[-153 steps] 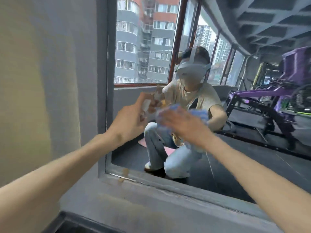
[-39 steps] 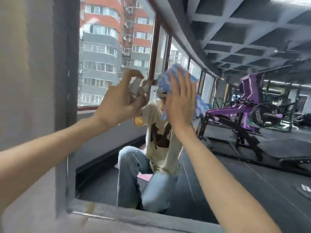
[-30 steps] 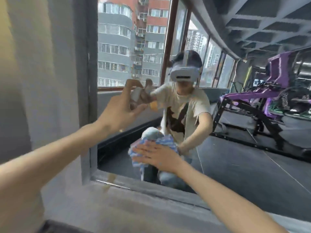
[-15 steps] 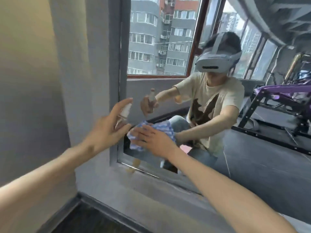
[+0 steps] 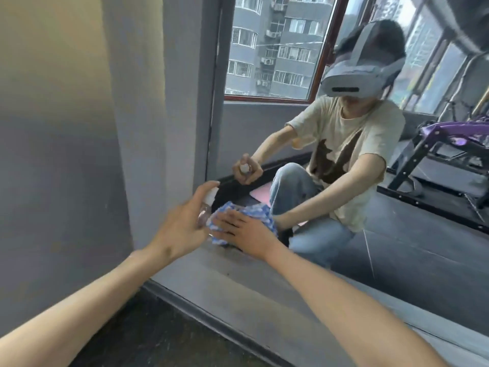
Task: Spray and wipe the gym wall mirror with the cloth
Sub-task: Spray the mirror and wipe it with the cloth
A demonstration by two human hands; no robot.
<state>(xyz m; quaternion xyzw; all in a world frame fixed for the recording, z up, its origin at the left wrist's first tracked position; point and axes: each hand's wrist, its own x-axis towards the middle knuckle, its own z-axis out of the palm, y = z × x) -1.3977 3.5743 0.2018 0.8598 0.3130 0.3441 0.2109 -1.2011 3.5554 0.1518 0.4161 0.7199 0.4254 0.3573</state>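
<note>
Wipes the bottom corner of the mirror (image 5: pixel 397 260), to judge by the pose. Presses the blue-and-white cloth (image 5: pixel 255 211) onto the glass with the right hand (image 5: pixel 244 231), fingers straight and spread, no pinch, only palm pressure; pins the cloth under and beyond the fingertips, just above the grey ledge (image 5: pixel 238 284). Grips the small spray bottle (image 5: pixel 205 210) in the left hand (image 5: pixel 180 230), fingers curled round the clear body, forefinger arched over the white cap, right beside the other hand's fingertips and close to the cloth's edge.

To do it well: spread the pressure across the whole palm, push the bunched folds right into the corner where frame meets glass, overlap the strokes, turn to a dry face for the last pass. Hold the bottle hand clear of the stroke path, and ease the forefinger unless more spray is wanted.

Stands the bottle's long axis near upright from the left palm, cap end up and leaning toward the glass; cannot tell the nozzle's exact facing. Shows no clear long axis in the crumpled cloth, only a spread sideways under the palm.
</note>
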